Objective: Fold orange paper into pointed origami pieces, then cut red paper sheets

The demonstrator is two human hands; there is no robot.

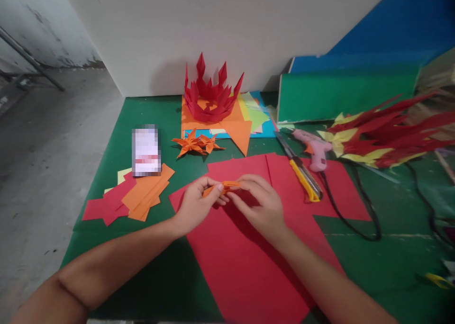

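The left hand (197, 201) and right hand (263, 205) pinch a folded orange paper (232, 184), with orange paper flowers (192, 145) just past them

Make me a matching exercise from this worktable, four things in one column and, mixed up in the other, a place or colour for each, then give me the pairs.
Things:
1. Glue gun
2. Cutter knife
3. Spiky paper crown
4. Folded paper piece

Places and colours:
A. Red, standing on coloured sheets
B. Held by the left hand and the right hand
C. Pink body
D. Yellow handle

Right pairs: 1-C, 2-D, 3-A, 4-B
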